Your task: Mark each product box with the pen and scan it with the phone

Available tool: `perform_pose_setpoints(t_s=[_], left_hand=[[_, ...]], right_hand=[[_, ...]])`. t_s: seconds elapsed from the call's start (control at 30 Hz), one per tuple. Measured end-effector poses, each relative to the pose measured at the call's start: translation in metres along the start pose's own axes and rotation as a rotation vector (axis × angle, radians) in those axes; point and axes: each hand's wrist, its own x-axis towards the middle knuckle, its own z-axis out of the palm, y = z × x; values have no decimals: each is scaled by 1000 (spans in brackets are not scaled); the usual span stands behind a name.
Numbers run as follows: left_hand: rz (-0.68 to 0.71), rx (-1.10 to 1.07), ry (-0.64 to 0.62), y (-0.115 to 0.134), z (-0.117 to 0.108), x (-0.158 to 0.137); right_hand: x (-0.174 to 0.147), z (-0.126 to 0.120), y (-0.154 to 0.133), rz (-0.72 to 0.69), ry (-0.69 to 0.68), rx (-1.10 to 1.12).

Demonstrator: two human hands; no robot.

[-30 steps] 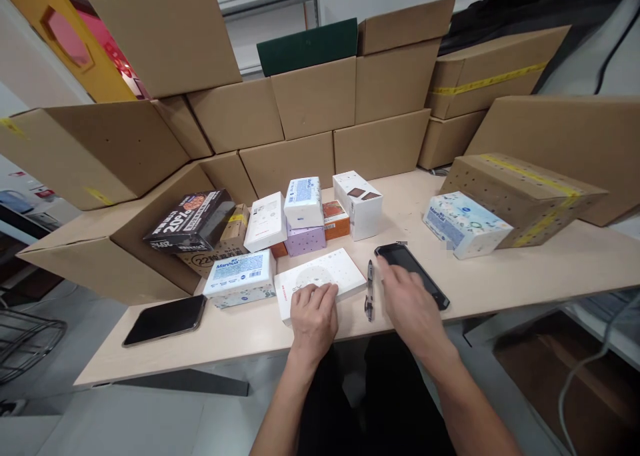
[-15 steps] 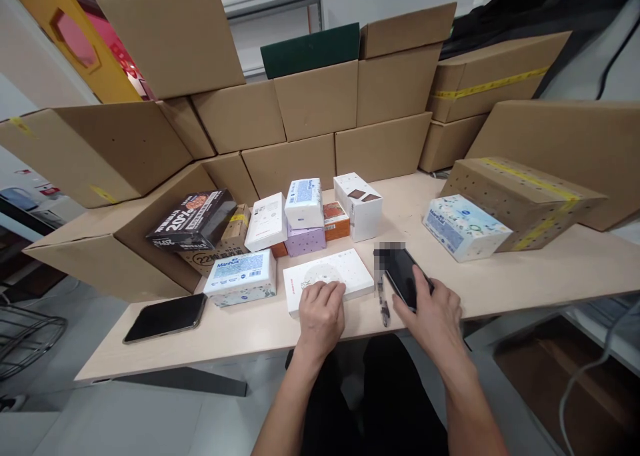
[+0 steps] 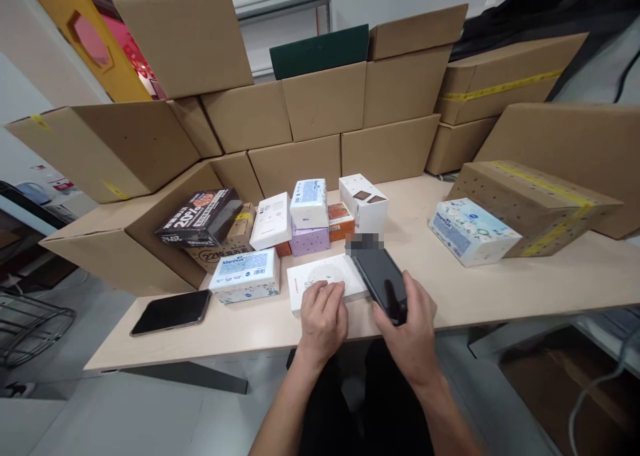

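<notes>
A black smartphone (image 3: 383, 279) is gripped by its near end in my right hand (image 3: 413, 326), thumb on one side and fingers on the other. Its far end is blurred out by a pixel patch, and it overlaps the right edge of a flat white box (image 3: 325, 269). My left hand (image 3: 323, 316) rests at the near edge of that box, fingers curled together. Whatever may lie under those fingers is hidden. Left of the box stands a Manhua tissue pack (image 3: 245, 276). Another dark phone (image 3: 171, 311) lies at the table's left end.
Behind the flat box are a stacked tissue pack (image 3: 309, 203), a purple box (image 3: 310, 239), an orange box (image 3: 341, 221) and a tall white box (image 3: 367, 206). A tissue pack (image 3: 473, 233) sits right, beside a taped carton (image 3: 535, 206). Cardboard boxes (image 3: 295, 166) wall the table's back.
My right hand has moved left with the smartphone, bringing it over the white box's right edge. The pen beside it is now hidden. My left hand stays at the box; the view shifted slightly.
</notes>
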Motion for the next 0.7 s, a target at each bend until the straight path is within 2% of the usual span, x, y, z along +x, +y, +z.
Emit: perform_pose_setpoints(t_s=[0.13, 0.3, 0.7], left_hand=[[-132, 31, 19, -1, -3, 3], [-225, 30, 11, -2, -4, 4], [-207, 25, -19, -4, -3, 3]], right_hand=[[-13, 18, -26, -87, 25, 41], [-22, 32, -32, -77, 12, 57], [-23, 37, -26, -119, 18, 54]])
